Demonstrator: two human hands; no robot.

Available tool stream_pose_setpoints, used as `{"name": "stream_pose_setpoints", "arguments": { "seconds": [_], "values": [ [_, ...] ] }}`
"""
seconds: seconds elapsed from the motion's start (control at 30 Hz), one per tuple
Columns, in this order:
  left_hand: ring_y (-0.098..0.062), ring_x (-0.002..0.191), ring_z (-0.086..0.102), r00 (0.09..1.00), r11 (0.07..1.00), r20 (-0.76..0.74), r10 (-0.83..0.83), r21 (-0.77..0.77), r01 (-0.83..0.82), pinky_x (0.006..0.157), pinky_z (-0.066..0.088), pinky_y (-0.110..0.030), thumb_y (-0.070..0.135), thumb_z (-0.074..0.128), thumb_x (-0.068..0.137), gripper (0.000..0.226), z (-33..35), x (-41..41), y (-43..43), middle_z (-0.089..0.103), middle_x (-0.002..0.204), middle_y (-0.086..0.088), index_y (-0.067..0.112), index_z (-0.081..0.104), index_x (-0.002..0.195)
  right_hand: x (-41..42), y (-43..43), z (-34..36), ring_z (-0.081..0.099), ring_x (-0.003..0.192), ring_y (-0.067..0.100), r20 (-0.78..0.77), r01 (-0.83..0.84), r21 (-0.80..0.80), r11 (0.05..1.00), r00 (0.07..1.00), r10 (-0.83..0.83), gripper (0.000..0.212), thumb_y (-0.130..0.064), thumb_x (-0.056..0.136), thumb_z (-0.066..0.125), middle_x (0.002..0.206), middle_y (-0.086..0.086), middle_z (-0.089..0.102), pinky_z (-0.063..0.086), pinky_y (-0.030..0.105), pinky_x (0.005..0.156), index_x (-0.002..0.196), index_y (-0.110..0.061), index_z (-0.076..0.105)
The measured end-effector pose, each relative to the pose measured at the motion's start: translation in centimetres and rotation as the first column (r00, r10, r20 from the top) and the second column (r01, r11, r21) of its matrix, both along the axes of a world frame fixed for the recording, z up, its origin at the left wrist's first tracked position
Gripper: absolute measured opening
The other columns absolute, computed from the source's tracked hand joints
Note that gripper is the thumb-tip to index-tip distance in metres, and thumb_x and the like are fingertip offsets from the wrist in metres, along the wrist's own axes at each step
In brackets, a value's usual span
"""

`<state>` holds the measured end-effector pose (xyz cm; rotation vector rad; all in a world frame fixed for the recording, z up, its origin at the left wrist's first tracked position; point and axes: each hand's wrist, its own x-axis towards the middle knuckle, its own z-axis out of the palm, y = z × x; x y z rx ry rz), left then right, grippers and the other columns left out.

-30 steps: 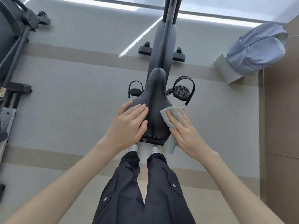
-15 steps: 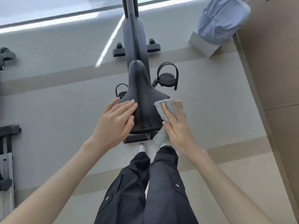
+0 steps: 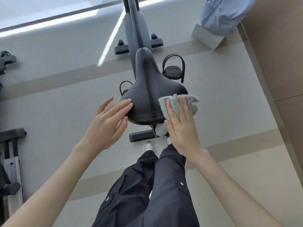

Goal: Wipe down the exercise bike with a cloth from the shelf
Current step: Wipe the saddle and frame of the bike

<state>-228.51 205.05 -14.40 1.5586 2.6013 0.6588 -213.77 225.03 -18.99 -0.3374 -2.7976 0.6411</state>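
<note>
The left hand [image 3: 106,126] has slid back to the left edge of the seat [image 3: 147,95], fingers straight, only the tips touching. The right hand [image 3: 182,128], flat, presses the cloth [image 3: 191,102] further out over the right rear edge. Floor [image 3: 57,112] stretches wide on both sides.

Your own body, seen from above. Your left forearm [image 3: 65,169] and right forearm [image 3: 229,174] are bare from the lower frame edge to the wrists, and your left hand [image 3: 106,126] and right hand [image 3: 182,128] are likewise uncovered. You wear loose dark charcoal trousers of smooth woven cloth [image 3: 147,199]; each leg bears one small round silver snap [image 3: 181,183]. Light grey-white trainers [image 3: 148,146] show below the hems.
</note>
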Motion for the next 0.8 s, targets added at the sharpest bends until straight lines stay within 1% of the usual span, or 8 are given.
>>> {"name": "stream_pose_setpoints", "arguments": {
  "seconds": [0.13, 0.2, 0.33, 0.43, 0.53, 0.63, 0.73, 0.8],
  "values": [
    [-0.018, 0.114, 0.057, 1.000, 1.000, 0.013, 0.017, 0.024, -0.018, 0.117, 0.025, -0.044, 0.012, 0.040, 0.098, 0.037, -0.2, -0.5, -0.5, 0.061, 0.131, -0.011, -0.002, 0.063, 0.124, -0.6, -2.2, -0.1, 0.010, 0.145, 0.031, 0.028, -0.096, 0.207, 0.974, 0.995, 0.092, 0.047, -0.032, 0.104, 0.021, 0.154, 0.012, 0.022, 0.011, 0.055, 0.116, 0.146, -0.010, 0.024],
    [-0.018, 0.112, 0.057, 0.999, 0.999, 0.018, 0.031, 0.027, -0.031, 0.117, 0.025, -0.043, 0.012, 0.040, 0.098, 0.037, -0.4, -0.7, -0.6, 0.061, 0.131, -0.011, -0.002, 0.063, 0.123, -1.5, -3.1, 0.3, 0.019, 0.142, 0.032, 0.025, -0.116, 0.255, 0.960, 0.993, 0.114, 0.047, -0.032, 0.104, 0.025, 0.153, 0.013, 0.028, 0.015, 0.055, 0.115, 0.145, -0.011, 0.029],
    [-0.019, 0.114, 0.058, 0.999, 0.999, 0.033, 0.030, 0.034, -0.031, 0.116, 0.027, -0.045, 0.009, 0.041, 0.097, 0.036, -0.8, -0.4, -0.9, 0.059, 0.132, -0.012, -0.003, 0.062, 0.124, -3.9, -4.1, 1.4, 0.034, 0.138, 0.031, -0.021, -0.248, 0.292, 0.924, 0.964, 0.265, 0.045, -0.029, 0.100, 0.040, 0.148, 0.013, 0.038, 0.025, 0.051, 0.113, 0.141, -0.011, 0.044],
    [-0.018, 0.112, 0.058, 0.997, 0.998, 0.057, 0.043, 0.046, -0.045, 0.116, 0.027, -0.044, 0.008, 0.041, 0.096, 0.036, -0.9, -0.1, -1.2, 0.060, 0.132, -0.012, -0.004, 0.063, 0.123, -4.0, -2.7, 1.7, 0.036, 0.137, 0.029, -0.016, -0.351, 0.349, 0.869, 0.925, 0.380, 0.044, -0.027, 0.099, 0.044, 0.147, 0.010, 0.040, 0.030, 0.048, 0.112, 0.141, -0.014, 0.044],
    [-0.018, 0.111, 0.058, 0.995, 0.997, 0.090, 0.050, 0.059, -0.056, 0.117, 0.026, -0.042, 0.008, 0.041, 0.095, 0.038, -1.0, 0.1, -1.5, 0.059, 0.132, -0.012, -0.003, 0.061, 0.125, -2.1, 1.9, 1.8, 0.037, 0.137, 0.028, 0.018, -0.401, 0.446, 0.800, 0.898, 0.440, 0.048, -0.022, 0.096, 0.051, 0.148, 0.007, 0.040, 0.033, 0.048, 0.110, 0.143, -0.018, 0.041],
    [-0.018, 0.111, 0.059, 0.992, 0.996, 0.106, 0.061, 0.061, -0.068, 0.116, 0.027, -0.042, 0.007, 0.041, 0.094, 0.039, -1.3, 0.2, -1.7, 0.059, 0.133, -0.012, -0.002, 0.061, 0.126, -1.1, 6.1, 2.0, 0.035, 0.137, 0.031, 0.059, -0.438, 0.457, 0.775, 0.884, 0.465, 0.051, -0.021, 0.096, 0.051, 0.148, 0.009, 0.039, 0.036, 0.052, 0.106, 0.145, -0.019, 0.037],
    [-0.020, 0.114, 0.059, 0.991, 0.994, 0.112, 0.071, 0.073, -0.079, 0.115, 0.030, -0.045, 0.005, 0.042, 0.094, 0.039, -1.7, 0.4, -1.8, 0.058, 0.134, -0.012, -0.002, 0.060, 0.127, -2.0, 5.8, 2.3, 0.034, 0.137, 0.033, 0.063, -0.461, 0.401, 0.792, 0.876, 0.478, 0.043, -0.027, 0.101, 0.041, 0.147, 0.010, 0.038, 0.033, 0.055, 0.107, 0.143, -0.021, 0.037],
    [-0.021, 0.112, 0.060, 0.991, 0.993, 0.110, 0.080, 0.081, -0.089, 0.114, 0.032, -0.046, 0.004, 0.043, 0.093, 0.038, -1.9, 0.6, -2.1, 0.058, 0.134, -0.012, -0.002, 0.061, 0.126, -2.6, 5.0, 2.2, 0.034, 0.137, 0.034, 0.074, -0.482, 0.406, 0.776, 0.864, 0.498, 0.042, -0.029, 0.101, 0.039, 0.147, 0.009, 0.038, 0.030, 0.057, 0.108, 0.143, -0.022, 0.037]
  ]
}}
